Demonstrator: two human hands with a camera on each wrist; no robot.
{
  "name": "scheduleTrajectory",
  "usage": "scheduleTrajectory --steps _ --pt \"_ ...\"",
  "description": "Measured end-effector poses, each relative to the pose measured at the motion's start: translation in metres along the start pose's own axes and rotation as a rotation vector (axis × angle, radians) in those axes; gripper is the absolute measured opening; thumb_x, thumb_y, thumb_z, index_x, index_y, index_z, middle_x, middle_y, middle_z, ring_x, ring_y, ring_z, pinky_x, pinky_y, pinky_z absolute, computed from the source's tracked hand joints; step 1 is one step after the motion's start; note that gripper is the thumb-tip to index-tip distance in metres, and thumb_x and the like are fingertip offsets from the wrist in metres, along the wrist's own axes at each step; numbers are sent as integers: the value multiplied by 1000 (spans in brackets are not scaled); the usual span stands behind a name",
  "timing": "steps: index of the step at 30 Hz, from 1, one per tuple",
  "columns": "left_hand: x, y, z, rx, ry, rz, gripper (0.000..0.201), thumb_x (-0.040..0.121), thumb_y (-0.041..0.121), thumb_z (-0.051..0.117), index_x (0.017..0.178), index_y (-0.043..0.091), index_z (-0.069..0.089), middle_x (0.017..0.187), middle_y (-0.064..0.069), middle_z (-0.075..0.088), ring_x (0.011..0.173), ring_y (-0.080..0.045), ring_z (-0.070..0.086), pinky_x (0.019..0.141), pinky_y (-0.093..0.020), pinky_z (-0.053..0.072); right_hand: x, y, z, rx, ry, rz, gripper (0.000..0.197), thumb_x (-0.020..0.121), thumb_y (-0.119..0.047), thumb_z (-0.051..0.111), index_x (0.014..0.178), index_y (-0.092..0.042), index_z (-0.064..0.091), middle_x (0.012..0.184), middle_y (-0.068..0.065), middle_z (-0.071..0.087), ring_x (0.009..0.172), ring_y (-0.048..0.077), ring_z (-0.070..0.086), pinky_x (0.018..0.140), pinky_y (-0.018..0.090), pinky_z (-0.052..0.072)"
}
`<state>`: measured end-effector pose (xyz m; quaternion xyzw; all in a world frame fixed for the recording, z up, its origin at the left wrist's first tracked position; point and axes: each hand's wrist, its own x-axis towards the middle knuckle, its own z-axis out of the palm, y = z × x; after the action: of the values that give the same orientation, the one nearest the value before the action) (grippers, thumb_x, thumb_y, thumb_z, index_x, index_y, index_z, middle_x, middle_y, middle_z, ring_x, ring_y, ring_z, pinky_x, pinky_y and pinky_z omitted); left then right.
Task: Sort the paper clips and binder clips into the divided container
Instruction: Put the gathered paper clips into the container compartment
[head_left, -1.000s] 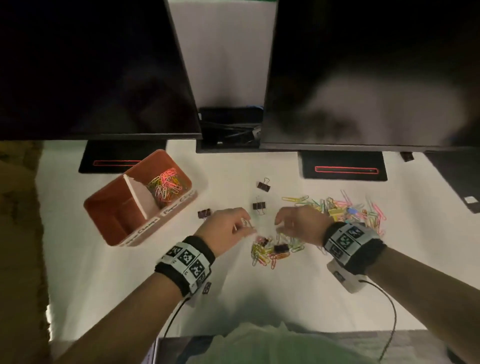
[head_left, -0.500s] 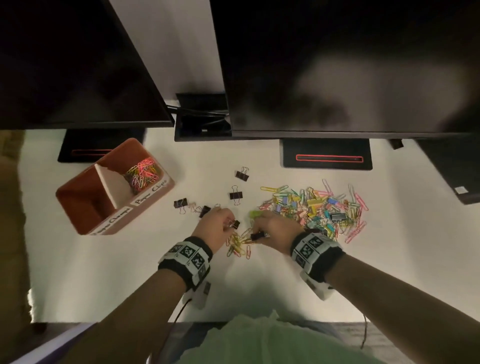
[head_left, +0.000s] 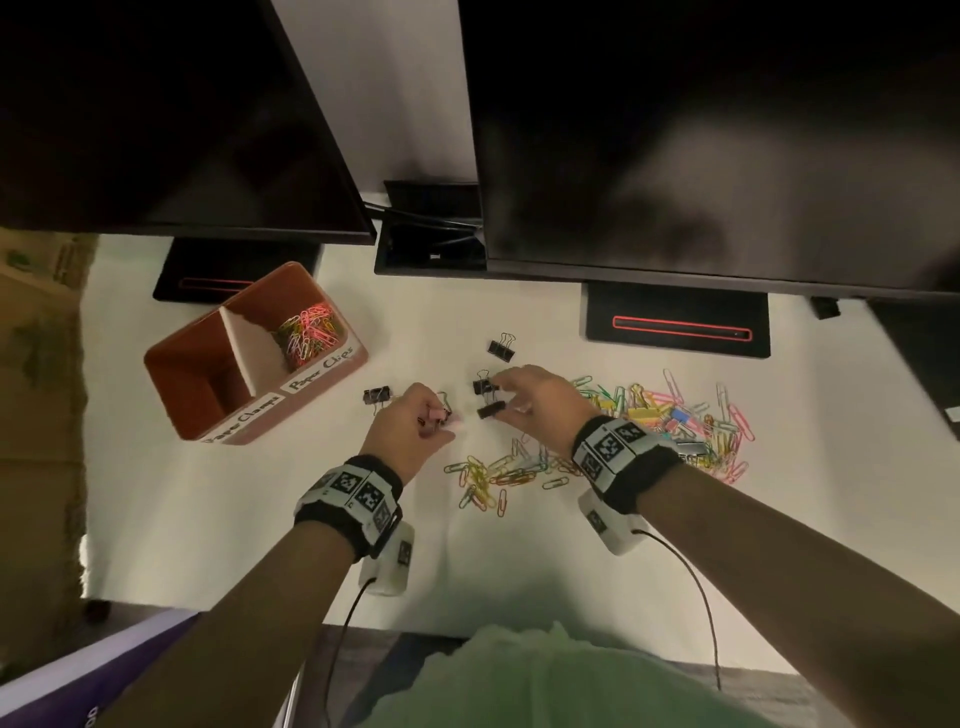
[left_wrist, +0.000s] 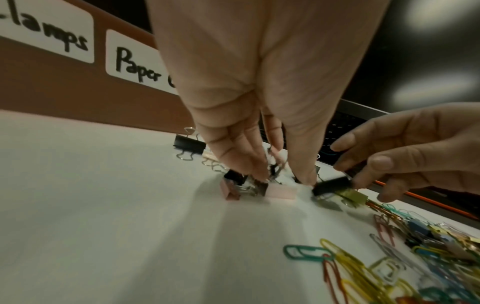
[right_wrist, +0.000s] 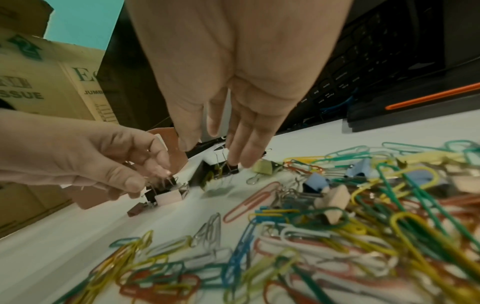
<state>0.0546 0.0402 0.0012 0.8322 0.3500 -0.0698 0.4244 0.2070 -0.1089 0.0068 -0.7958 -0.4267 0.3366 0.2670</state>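
Observation:
My left hand (head_left: 435, 419) pinches the wire handles of a small bunch of binder clips, pink ones (left_wrist: 281, 191) among them, and they touch the table. In the right wrist view the same bunch (right_wrist: 166, 195) hangs under that hand (right_wrist: 153, 181). Just right of it, my right hand (head_left: 501, 402) pinches a black binder clip (head_left: 490, 411) at its fingertips, low over the table (left_wrist: 331, 185). The brown divided container (head_left: 332, 371) stands to the left. Its right compartment holds coloured paper clips (head_left: 310, 332); the left one looks dark. Loose black binder clips (head_left: 376, 396) (head_left: 502, 346) lie nearby.
A big heap of coloured paper clips mixed with binder clips (head_left: 675, 415) spreads right of my right wrist, and a smaller scatter (head_left: 493, 478) lies between my wrists. Two dark monitors (head_left: 701, 145) hang over the desk's back, with stands (head_left: 675, 327) beneath. Cardboard boxes (head_left: 36, 389) are beyond the left edge.
Both hands have left the small paper clip scatter and moved further from me. The right hand has carried its black binder clip close to the bunch in the left hand.

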Motion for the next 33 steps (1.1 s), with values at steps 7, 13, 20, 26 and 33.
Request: scheduleTrajectory --steps 7,13,20,26,33 --pt "-13 -7 -6 205 12 167 33 75 28 73 103 21 58 92 5 50 83 -13 53 81 -31 49 -32 9 5 -157 -142 -23 43 83 -29 67 122 -22 52 114 0 52 93 10 51 87 33 50" --pt "-33 -15 16 259 -174 280 47 70 44 74 106 22 57 108 6 50 97 -12 50 86 -30 47 -55 19 27 -378 -227 -79 63 79 -35 69 134 -24 42 128 4 45 113 23 49 96 41 46" --pt "-25 -12 42 306 -213 360 47 73 23 75 117 14 60 113 -5 51 103 -20 50 93 -35 44 -41 9 43 -421 -187 -73 54 80 -32 68 130 -21 50 122 8 47 111 26 44 94 43 45" --pt "-16 -15 39 186 -168 292 11 85 14 63 93 8 65 101 -6 58 105 -20 54 89 -37 47 -31 9 42 -341 -140 -44 19 90 -23 55 100 -11 67 98 9 61 96 28 54 84 39 45" --pt "-11 -12 36 263 -212 252 17 91 17 53 101 9 63 106 -6 59 105 -18 51 91 -30 42 -23 5 39 -367 -186 44 21 91 -21 53 102 -10 67 99 10 60 93 27 56 84 37 48"
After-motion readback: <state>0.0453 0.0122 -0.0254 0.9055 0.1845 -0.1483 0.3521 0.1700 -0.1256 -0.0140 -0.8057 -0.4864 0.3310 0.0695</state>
